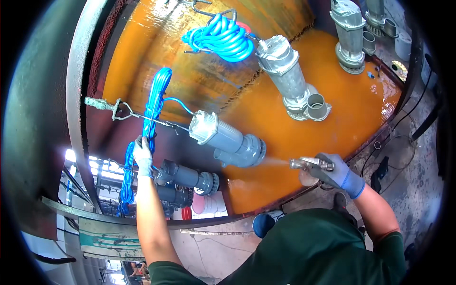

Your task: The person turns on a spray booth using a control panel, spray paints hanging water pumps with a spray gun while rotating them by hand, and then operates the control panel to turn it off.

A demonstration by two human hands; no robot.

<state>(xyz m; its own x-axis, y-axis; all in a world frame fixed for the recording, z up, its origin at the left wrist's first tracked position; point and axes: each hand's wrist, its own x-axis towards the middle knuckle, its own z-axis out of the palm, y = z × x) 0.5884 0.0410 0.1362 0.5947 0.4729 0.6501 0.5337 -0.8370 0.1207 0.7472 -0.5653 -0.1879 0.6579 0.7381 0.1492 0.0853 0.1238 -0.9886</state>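
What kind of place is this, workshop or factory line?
Probably a factory paint-spray booth for pumps: grey submersible pumps hang from hooks by blue cable coils, the right hand aims a spray gun, and the backdrop is coated orange.

I see open room at mid-right over the orange booth floor (342, 114), while hanging grey pumps (228, 137), blue cable coils (221, 38) and the hook wire (137, 115) crowd the centre and upper frame.

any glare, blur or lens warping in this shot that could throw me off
Head view: the fisheye bends the metal booth rim and blacks out the corners; wet glare streaks the orange booth wall; fine mist blurs the space before the silver spray gun in the right hand; daylight blows out lower left.
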